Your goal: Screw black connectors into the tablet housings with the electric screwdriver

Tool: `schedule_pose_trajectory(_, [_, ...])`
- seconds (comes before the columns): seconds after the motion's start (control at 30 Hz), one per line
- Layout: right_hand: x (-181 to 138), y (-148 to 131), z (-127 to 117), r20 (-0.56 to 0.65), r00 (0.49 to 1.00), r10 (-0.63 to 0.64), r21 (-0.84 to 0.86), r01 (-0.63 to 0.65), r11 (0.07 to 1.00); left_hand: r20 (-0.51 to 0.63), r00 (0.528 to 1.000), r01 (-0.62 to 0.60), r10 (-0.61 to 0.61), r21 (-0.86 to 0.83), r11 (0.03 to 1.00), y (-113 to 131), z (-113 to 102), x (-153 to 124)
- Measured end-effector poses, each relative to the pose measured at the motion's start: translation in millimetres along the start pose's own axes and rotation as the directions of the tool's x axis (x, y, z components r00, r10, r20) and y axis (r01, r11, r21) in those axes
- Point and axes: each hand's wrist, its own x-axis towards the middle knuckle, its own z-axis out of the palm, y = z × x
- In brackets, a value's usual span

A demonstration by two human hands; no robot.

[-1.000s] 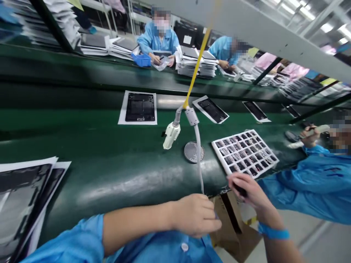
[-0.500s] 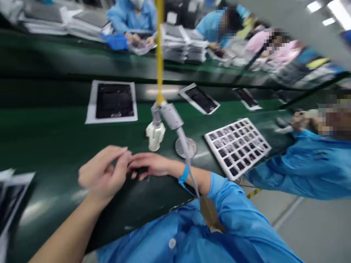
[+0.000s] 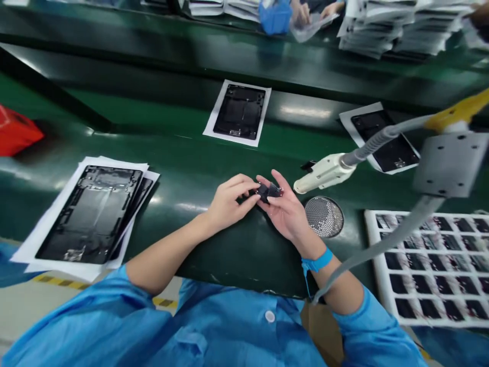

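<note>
My left hand (image 3: 232, 203) and my right hand (image 3: 287, 211) meet above the green bench. Between their fingertips is a small black part (image 3: 263, 191); its exact kind cannot be made out. The left thumb and index finger pinch it from one side, while the right fingers support it from the other. A blue band (image 3: 319, 262) circles my right wrist. Just right of the hands, a white air nozzle (image 3: 324, 173) hangs on a grey flexible neck, beside a round perforated metal plate (image 3: 324, 217) in the bench.
At left, black tablet housings (image 3: 91, 214) lie stacked on white sheets, near a red bin (image 3: 17, 131). Another housing (image 3: 240, 112) rests farther back, and one (image 3: 385, 140) lies behind the nozzle's neck. A white compartment tray (image 3: 376, 255) of small dark parts is at right. A grey cable (image 3: 382, 244) crosses my right arm.
The view has swung left and down, bringing the stacked housings fully into sight. My hands have turned toward each other, and the black part now shows clearly between the fingertips.
</note>
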Motion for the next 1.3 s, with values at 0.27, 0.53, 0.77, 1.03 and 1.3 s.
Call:
schedule_pose_trajectory(0.27, [-0.4, 5.6, -1.3, 0.003, 1.0, 0.014, -0.096, -0.014, 0.995, 0.122, 0.986, -0.126, 0.116, 0.072, 0.989, -12.3, 8.8, -10.0])
schedule_pose_trajectory(0.53, [2.7, 9.1, -5.3, -0.052, 0.998, 0.035, -0.157, -0.043, 0.987, 0.155, 0.978, -0.159, 0.139, 0.124, 0.979, -19.1, 5.5, -9.1])
schedule_pose_trajectory(0.77, [3.9, 0.6, -5.8, -0.044, 0.996, 0.073, -0.144, -0.078, 0.986, 0.288, 0.934, -0.309, 0.209, 0.366, 0.878, -19.7, 1.3, -7.5])
schedule_pose_trajectory(1.03, [1.5, -1.1, -3.9, -0.048, 0.975, 0.219, -0.279, -0.223, 0.934, 0.302, 0.953, 0.037, -0.038, 0.008, 0.999, -13.4, -2.0, 0.9])
schedule_pose_trajectory(1.3, [-2.3, -12.3, 0.7, -0.056, 0.992, 0.11, -0.414, -0.123, 0.902, 0.432, 0.81, 0.576, -0.396, -0.463, 0.673, -0.5, -5.2, 11.6])
